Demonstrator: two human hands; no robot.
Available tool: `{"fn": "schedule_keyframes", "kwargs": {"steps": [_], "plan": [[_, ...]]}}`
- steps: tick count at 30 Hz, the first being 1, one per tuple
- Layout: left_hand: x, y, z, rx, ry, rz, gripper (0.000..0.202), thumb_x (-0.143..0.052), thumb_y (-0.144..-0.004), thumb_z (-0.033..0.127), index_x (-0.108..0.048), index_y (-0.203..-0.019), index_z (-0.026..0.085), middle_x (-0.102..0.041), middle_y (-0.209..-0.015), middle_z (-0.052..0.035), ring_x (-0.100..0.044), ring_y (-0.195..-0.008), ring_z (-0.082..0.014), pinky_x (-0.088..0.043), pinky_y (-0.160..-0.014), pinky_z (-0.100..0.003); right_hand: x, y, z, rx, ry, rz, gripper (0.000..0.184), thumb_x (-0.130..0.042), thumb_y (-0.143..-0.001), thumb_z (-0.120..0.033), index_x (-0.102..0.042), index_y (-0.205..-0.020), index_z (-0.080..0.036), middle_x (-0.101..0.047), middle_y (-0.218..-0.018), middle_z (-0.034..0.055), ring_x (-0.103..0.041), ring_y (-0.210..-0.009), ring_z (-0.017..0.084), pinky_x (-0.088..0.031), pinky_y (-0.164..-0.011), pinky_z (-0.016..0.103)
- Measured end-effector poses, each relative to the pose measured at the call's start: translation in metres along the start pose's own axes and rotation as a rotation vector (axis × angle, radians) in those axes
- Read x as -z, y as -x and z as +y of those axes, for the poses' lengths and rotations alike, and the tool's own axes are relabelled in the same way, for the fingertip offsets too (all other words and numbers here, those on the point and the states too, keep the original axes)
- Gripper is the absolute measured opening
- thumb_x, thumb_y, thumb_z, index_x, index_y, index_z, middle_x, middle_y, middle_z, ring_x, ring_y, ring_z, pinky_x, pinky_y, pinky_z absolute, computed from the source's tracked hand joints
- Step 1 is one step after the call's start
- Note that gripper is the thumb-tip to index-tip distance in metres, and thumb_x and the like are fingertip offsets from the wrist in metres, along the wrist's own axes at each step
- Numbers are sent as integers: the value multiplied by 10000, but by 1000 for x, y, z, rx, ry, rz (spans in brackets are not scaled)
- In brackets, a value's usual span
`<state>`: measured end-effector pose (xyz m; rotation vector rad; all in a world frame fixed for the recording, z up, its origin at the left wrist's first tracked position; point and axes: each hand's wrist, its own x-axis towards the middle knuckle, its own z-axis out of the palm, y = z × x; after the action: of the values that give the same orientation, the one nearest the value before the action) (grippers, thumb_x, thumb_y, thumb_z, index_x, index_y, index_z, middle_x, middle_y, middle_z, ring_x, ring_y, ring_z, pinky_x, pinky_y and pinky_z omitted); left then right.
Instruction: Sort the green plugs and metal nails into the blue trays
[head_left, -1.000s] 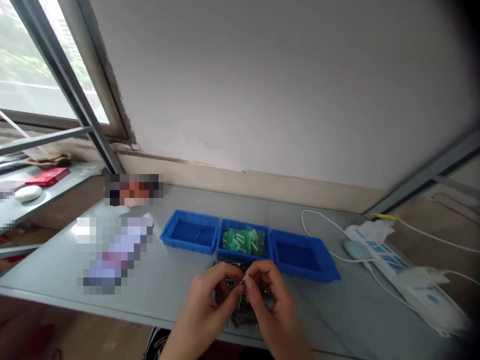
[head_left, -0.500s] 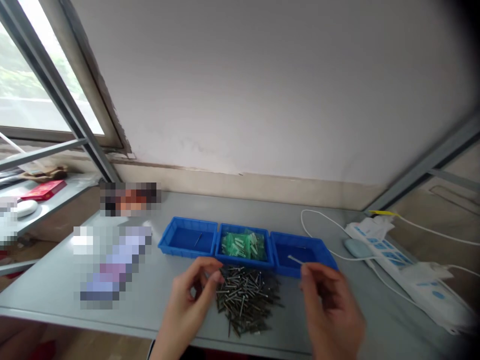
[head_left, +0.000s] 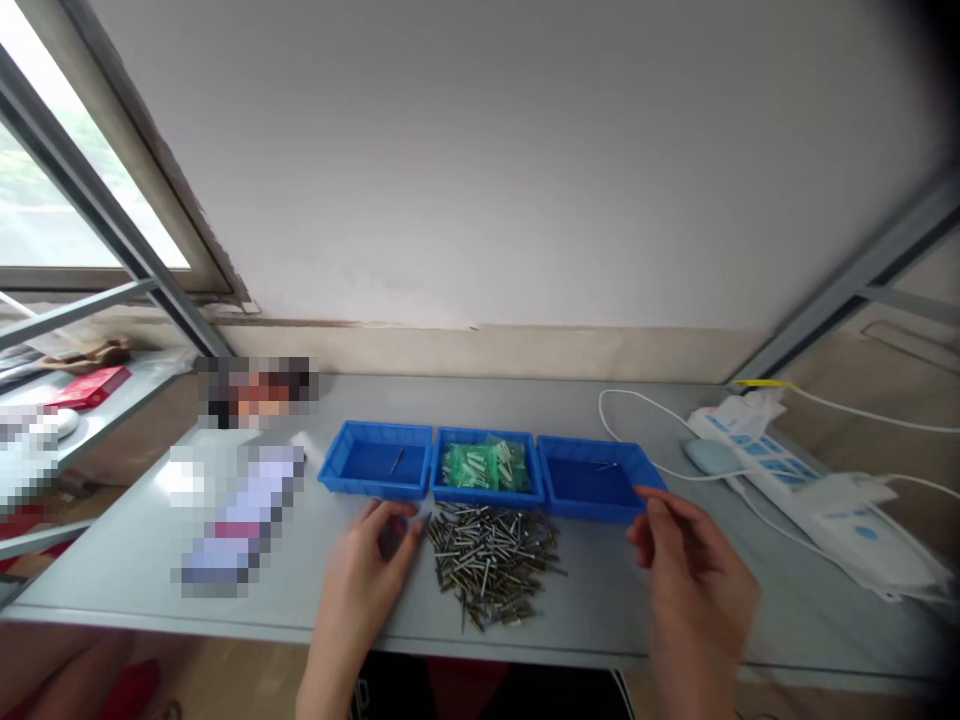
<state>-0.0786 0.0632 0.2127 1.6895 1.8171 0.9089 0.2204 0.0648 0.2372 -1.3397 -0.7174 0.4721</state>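
A pile of thin metal screws (head_left: 491, 565) lies on the grey table in front of me. My left hand (head_left: 367, 560) rests at the pile's left edge, thumb and forefinger curled towards each other; whether a screw sits between the tips is too small to tell. To the right, my right hand (head_left: 697, 575) is by the front corner of the right blue tray (head_left: 600, 510), fingers pinched and slightly blurred; anything in them is hidden. That tray holds a small screw (head_left: 607, 466). In the left blue tray (head_left: 375, 488) lies a single screw (head_left: 397, 460).
Between them, a middle blue tray (head_left: 487, 496) contains green packets (head_left: 484, 465) of small pieces. A white power strip (head_left: 780, 470) with cables lies at the right. Pixelated items (head_left: 244, 515) cover the left side. Metal frame posts flank the table, with a wall behind.
My right hand has moved right, and the screw that stuck out of its fingertips no longer shows there. My left hand has shifted slightly left off the pile. The view has tilted a little.
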Motion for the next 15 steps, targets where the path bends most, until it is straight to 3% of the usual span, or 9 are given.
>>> {"fn": "schedule_keyframes", "kwargs": {"steps": [5,10,15], "plan": [[4,3,2,-41,-82,-77,310,-638,-907,481,-748,-1084,251,-697,-1156,-84,-650,-775,-221,-495,-722,-353,-3,-4,1,-14,-53,-9,289,-820,-881,-480,-806,-966,-204,-652,-662,-21,-548,-597,118,-401,-512,220],[2,-1,1,-53,-126,-88,199,-560,-926,390,-687,-927,236,-664,-997,-57,-632,-720,-201,-475,-701,-341,-6,-3,1,-31,-63,-40,301,-823,-873,-487,-809,-961,-199,-653,-649,-18,-551,-590,120,-394,-501,219],[2,0,-6,-101,-105,-19,200,-552,-949,374,-664,-865,231,-661,-940,-50,-631,-704,-194,-473,-669,-321,-4,-1,2,-45,-57,-68,356,-832,-863,-528,-808,-957,-186,-646,-636,-8,-549,-575,132,-399,-493,228]]}}
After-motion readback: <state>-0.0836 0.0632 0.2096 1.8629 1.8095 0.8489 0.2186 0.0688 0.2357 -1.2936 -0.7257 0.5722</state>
